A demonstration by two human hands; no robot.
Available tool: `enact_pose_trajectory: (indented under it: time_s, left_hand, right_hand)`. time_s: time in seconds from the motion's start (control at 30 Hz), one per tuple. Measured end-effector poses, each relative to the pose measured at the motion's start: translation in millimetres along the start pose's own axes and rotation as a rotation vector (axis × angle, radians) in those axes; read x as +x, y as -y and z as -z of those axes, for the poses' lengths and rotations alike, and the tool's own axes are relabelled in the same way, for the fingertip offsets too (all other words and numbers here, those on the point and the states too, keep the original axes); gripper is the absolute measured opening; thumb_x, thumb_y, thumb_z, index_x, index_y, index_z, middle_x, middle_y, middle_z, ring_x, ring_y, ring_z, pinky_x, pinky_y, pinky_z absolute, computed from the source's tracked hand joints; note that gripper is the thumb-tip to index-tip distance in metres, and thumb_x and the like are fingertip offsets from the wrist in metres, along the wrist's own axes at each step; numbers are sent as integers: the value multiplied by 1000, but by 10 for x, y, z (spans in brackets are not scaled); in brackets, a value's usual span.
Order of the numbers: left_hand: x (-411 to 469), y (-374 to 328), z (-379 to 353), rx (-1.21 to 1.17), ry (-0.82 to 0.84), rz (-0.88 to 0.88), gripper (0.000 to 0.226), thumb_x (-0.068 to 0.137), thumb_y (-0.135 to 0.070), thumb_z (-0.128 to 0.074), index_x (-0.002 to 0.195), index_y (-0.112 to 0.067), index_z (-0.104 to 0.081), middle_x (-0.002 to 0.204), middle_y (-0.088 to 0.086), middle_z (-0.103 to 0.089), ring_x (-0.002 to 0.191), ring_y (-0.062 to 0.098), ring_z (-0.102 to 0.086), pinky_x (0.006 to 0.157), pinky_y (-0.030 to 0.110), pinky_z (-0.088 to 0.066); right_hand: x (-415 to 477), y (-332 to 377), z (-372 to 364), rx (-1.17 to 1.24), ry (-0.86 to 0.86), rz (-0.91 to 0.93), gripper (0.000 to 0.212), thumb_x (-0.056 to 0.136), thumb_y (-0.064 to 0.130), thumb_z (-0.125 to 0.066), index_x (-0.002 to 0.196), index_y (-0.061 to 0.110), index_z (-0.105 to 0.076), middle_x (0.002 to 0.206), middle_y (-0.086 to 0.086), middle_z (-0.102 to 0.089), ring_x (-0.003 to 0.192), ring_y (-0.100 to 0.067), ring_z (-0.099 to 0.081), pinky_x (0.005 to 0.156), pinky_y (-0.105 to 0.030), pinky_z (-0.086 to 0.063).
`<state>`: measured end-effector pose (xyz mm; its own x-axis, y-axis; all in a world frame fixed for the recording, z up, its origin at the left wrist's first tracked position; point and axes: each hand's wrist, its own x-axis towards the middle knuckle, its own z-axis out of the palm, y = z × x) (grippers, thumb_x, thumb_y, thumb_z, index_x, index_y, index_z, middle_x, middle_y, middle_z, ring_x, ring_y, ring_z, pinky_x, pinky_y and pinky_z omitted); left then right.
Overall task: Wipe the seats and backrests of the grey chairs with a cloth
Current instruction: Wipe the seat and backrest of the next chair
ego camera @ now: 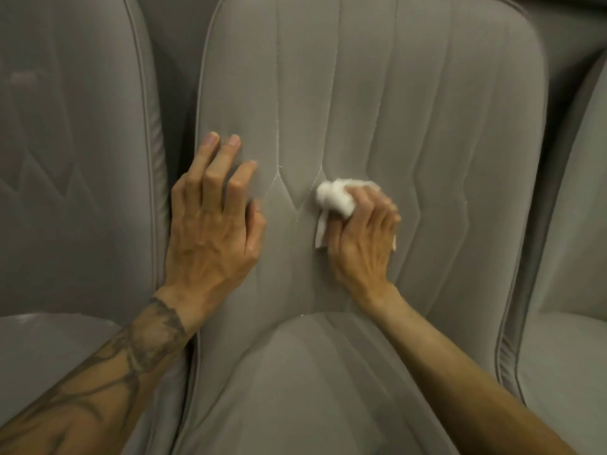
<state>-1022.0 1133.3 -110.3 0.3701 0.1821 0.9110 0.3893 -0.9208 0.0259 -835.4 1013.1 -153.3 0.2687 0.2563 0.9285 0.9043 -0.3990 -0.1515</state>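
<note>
A grey chair fills the middle of the view, its stitched backrest [377,110] upright and its seat [305,389] below. My right hand [361,238] is shut on a bunched white cloth [335,198] and presses it against the lower middle of the backrest, beside a V-shaped seam. My left hand [213,218] lies flat with fingers spread on the backrest's left edge, holding nothing.
Another grey chair [75,159] stands close on the left, its seat [56,349] at lower left. A third grey chair [571,257] touches the right side. Narrow dark gaps separate the backrests.
</note>
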Motion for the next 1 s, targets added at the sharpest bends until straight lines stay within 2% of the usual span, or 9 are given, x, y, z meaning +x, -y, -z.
enact_pose_trajectory:
  time_s: [0.1, 0.23, 0.3, 0.37, 0.43, 0.5, 0.63, 0.9, 1.0]
  left_hand:
    - [6, 2, 1, 0, -2, -1, 43, 102, -17, -54, 143, -5, -51, 164, 18, -39, 158, 37, -28, 122, 51, -32]
    - [18, -17, 23, 3, 10, 2, 44, 101, -15, -54, 143, -5, -51, 163, 19, -40, 157, 39, -30, 121, 52, -33]
    - [19, -18, 21, 4, 13, 4, 44, 101, -15, -54, 143, -4, -51, 163, 19, -41, 157, 39, -30, 121, 53, -34]
    - [14, -13, 18, 6, 7, 3, 44, 101, -16, -54, 143, -4, -51, 163, 19, -40, 157, 38, -30, 121, 52, -33]
    - [13, -4, 8, 6, 3, -3, 44, 101, -17, -54, 143, -5, -51, 163, 18, -39, 157, 38, -29, 121, 51, -33]
    - [15, -2, 9, 3, -1, -2, 44, 101, -17, -53, 143, -6, -51, 163, 18, -39, 157, 38, -29, 121, 51, -33]
    - [19, -7, 9, 4, -4, -6, 45, 100, -16, -54, 144, -7, -49, 163, 17, -39, 157, 37, -30, 121, 51, -34]
    - [17, 11, 17, -21, -16, -22, 44, 101, -17, -53, 144, -6, -51, 164, 17, -39, 158, 35, -28, 120, 50, -35]
    - [31, 13, 11, -40, -28, -14, 45, 101, -18, -54, 143, -4, -51, 163, 18, -39, 158, 34, -28, 121, 48, -32]
  right_hand:
    - [-165, 225, -130, 56, -85, -157, 37, 99, 25, -50, 133, 10, -47, 135, -8, -47, 122, -29, -47, 110, -32, -29]
    - [-1002, 415, -56, 133, 222, 73, 36, 100, 27, -55, 133, 14, -46, 132, -8, -50, 116, -30, -53, 106, -34, -37]
    - [-904, 210, -10, 123, 268, 186, 34, 101, 29, -51, 132, 15, -47, 131, -7, -51, 117, -27, -52, 102, -36, -39]
    - [-615, 82, -22, 78, 197, 157, 34, 102, 30, -49, 132, 13, -48, 131, -8, -52, 117, -28, -51, 103, -35, -36]
    - [-460, 144, -84, 45, 79, -18, 35, 103, 31, -49, 130, 9, -50, 131, -10, -53, 118, -28, -50, 104, -33, -33]
    - [-611, 382, -114, 79, 78, -105, 38, 102, 31, -50, 130, 5, -53, 132, -13, -54, 120, -31, -50, 107, -37, -35]
    - [-828, 582, -40, 170, 190, -80, 38, 98, 29, -56, 129, 6, -53, 132, -11, -54, 120, -29, -50, 107, -36, -37]
    - [693, 719, -82, 178, -175, -174, 39, 100, 37, -48, 129, 11, -50, 130, -5, -51, 123, -22, -47, 107, -29, -31]
    - [404, 930, -116, 197, -84, -105, 39, 100, 32, -53, 131, 9, -48, 132, -8, -50, 124, -25, -47, 108, -32, -33]
